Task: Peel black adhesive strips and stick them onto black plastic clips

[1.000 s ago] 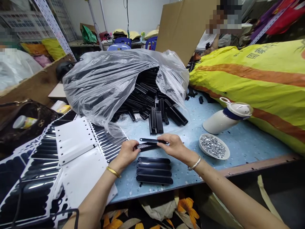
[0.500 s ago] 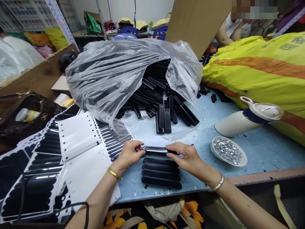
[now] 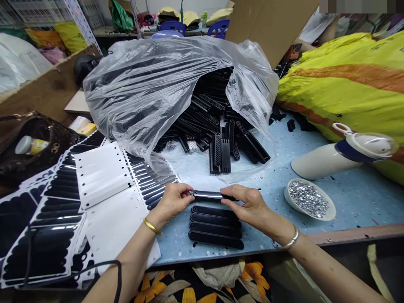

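Observation:
My left hand (image 3: 175,201) pinches the left end of a long, narrow black plastic piece (image 3: 206,195) between thumb and fingers. At the other end, the thumb and fingers of my right hand (image 3: 249,205) grip it too. The piece lies level just above the blue tabletop, its upper face glossy with a bright glare. Right below it, several similar black pieces (image 3: 215,229) with rounded ends lie side by side in a stack of rows. Left of my left hand are sheets of black strip-shaped stickers (image 3: 151,181) and a white backing sheet (image 3: 102,174).
Behind my hands, a clear plastic bag (image 3: 142,88) spills black plastic parts (image 3: 217,122). To the right are a bowl of small shiny metal bits (image 3: 311,200), a lying white bottle (image 3: 325,160) and a yellow sack (image 3: 344,80). A brown handbag (image 3: 59,143) sits at left.
The view has shifted slightly. Both hands keep hold of the black piece, which has tipped a little; the row of marks along its upper edge no longer shows.

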{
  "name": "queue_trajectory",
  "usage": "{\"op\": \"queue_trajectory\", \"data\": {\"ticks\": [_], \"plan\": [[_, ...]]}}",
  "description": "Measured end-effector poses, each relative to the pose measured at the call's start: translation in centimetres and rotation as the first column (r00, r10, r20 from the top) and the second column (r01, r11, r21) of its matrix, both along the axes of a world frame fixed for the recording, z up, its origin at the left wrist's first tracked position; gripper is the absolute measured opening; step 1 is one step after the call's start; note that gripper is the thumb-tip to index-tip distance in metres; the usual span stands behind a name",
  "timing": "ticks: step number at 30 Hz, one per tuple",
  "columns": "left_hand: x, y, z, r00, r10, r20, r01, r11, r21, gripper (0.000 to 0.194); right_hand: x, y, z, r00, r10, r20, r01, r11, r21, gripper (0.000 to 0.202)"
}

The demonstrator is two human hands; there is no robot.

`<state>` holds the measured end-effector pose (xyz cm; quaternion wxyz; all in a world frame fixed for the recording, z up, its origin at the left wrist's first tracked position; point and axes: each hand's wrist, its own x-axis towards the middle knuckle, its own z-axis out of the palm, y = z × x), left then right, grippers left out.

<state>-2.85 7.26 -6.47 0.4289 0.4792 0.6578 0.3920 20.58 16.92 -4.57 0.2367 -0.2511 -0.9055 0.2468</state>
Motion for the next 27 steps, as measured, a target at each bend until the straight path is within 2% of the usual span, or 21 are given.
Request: {"op": "queue_trajectory", "data": {"ticks": [7,18,27], "plan": [[-0.09,0.09,-0.44,1.0,0.015,-0.002,-0.015,1.0,0.003,0.02,-0.25,-0.02,0.21,1.0,-0.002,0.029,0.002,1.0,0.011,0.014],[-0.16,0.04,-0.1,1.0,0.013,-0.024,-0.012,1.0,0.013,0.02,-0.44,0.14,0.13,0.999,0.03,0.02,-0.031,0.998,0.047,0.013],[-0.06,-0.04,-0.25,0.999,0.029,0.014,-0.029,1.0,0.003,0.02,-0.52,0.26,0.04,0.997,0.03,0.067,-0.034,0.998,0.054,0.012]]}}
